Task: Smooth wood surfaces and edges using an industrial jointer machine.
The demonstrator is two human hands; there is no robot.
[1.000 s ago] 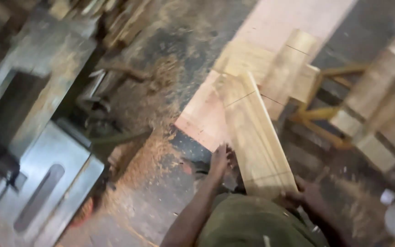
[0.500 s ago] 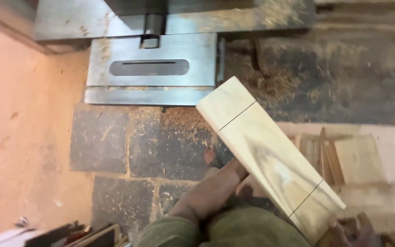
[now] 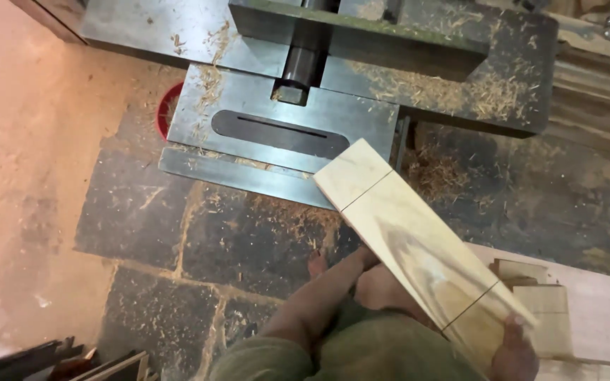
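We carry a pale wooden board (image 3: 418,243) with two pencil lines across it, its far end just over the edge of the steel machine table (image 3: 277,134). Our left hand (image 3: 361,264) supports it from beneath, grip hidden; our right hand (image 3: 517,349) clasps its near end.
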